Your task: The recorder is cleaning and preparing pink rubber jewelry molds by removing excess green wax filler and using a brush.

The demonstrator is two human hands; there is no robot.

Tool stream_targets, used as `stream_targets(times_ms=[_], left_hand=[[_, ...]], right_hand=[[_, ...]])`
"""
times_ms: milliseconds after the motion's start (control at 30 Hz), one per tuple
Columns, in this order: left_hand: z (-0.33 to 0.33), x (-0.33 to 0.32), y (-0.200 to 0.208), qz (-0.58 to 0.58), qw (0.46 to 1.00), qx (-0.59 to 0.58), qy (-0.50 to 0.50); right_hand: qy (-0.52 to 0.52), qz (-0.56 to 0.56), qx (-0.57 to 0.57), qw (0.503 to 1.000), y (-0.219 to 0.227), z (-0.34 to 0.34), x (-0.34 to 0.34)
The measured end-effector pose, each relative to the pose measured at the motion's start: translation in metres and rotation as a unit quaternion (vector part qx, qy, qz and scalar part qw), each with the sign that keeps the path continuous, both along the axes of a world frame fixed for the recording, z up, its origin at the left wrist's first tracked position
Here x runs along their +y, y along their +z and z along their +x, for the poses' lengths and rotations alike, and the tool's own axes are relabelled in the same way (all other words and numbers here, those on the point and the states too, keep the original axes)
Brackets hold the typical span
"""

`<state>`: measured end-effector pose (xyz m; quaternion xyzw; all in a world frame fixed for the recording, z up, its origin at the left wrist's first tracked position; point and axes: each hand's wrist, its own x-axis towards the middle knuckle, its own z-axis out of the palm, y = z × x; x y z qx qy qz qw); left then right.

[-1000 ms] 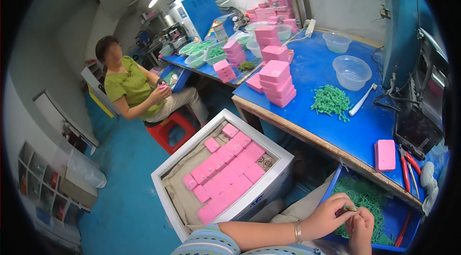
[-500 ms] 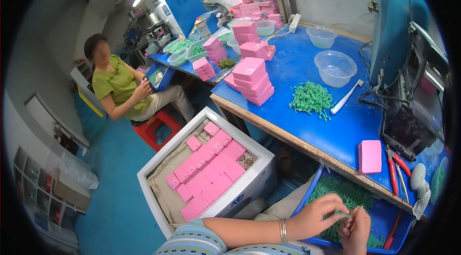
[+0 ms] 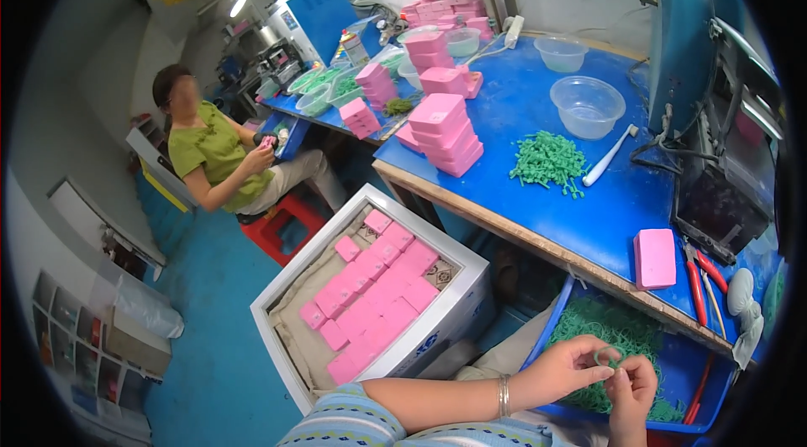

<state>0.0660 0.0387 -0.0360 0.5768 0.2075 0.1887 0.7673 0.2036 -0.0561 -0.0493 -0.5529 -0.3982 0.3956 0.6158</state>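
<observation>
Above the blue tray [image 3: 720, 392], my left hand [image 3: 565, 373], with silver bangles on its wrist, pinches a thin green looped piece [image 3: 607, 355]. My right hand [image 3: 632, 390] meets it from the right, thumb and forefinger closed at the piece's lower end. Both sets of fingertips nearly touch, hiding part of the piece. Beneath them the tray holds a tangle of thin green pieces [image 3: 588, 325]. On the blue table [image 3: 496, 203] lies a heap of small green pieces [image 3: 548, 163], beside a white toothbrush [image 3: 610, 155].
A pink block [image 3: 654, 259] sits near the table edge, by red-handled pliers [image 3: 696, 291]. Stacked pink blocks [image 3: 445, 136] and clear bowls [image 3: 587, 106] stand farther back. A white box [image 3: 282, 354] holds many pink blocks. A seated person [image 3: 206, 144] works at left.
My hands have turned and come closer together round the green piece, which now shows as a loop. The whole view has shifted slightly. The seated person's hands have risen slightly.
</observation>
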Motion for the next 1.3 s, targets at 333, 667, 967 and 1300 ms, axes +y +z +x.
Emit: stream_targets(times_ms=[333,667,967,1300], left_hand=[[-0.005,-0.002,0.005,-0.142,0.989,-0.013,0.041],[-0.004,0.000,-0.003,-0.135,0.987,-0.050,0.068],[-0.003,0.004,-0.005,-0.147,0.987,-0.036,0.045],[-0.008,0.000,-0.013,-0.143,0.988,-0.031,0.058]], right_hand=[[-0.022,-0.008,0.013,1.000,0.003,0.000,-0.007],[-0.054,-0.011,0.008,0.998,-0.004,-0.002,-0.003],[-0.050,-0.027,-0.022,0.998,-0.011,0.007,-0.009],[-0.029,-0.062,-0.001,0.998,-0.009,-0.004,-0.005]])
